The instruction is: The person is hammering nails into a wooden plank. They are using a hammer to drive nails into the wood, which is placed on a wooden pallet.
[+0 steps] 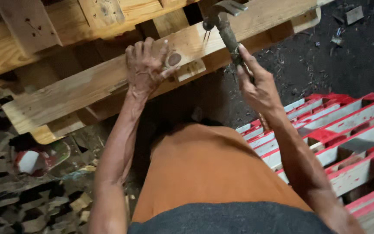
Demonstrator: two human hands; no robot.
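My left hand (146,67) presses flat on a plank of a bare wooden pallet (72,93), its fingers spread beside a dark knot. In my right hand (256,84) I grip the handle of a claw hammer (222,19). The hammer's metal head sits at the top of the view over the same plank, where two thin nails stick out just under it. My orange-clad legs fill the lower middle.
A red and white painted pallet (334,130) lies at the right. Dark dirt floor with scattered debris (347,47) is at the upper right. Stacked wood offcuts (27,203) and a red-and-white object (33,160) lie at the lower left.
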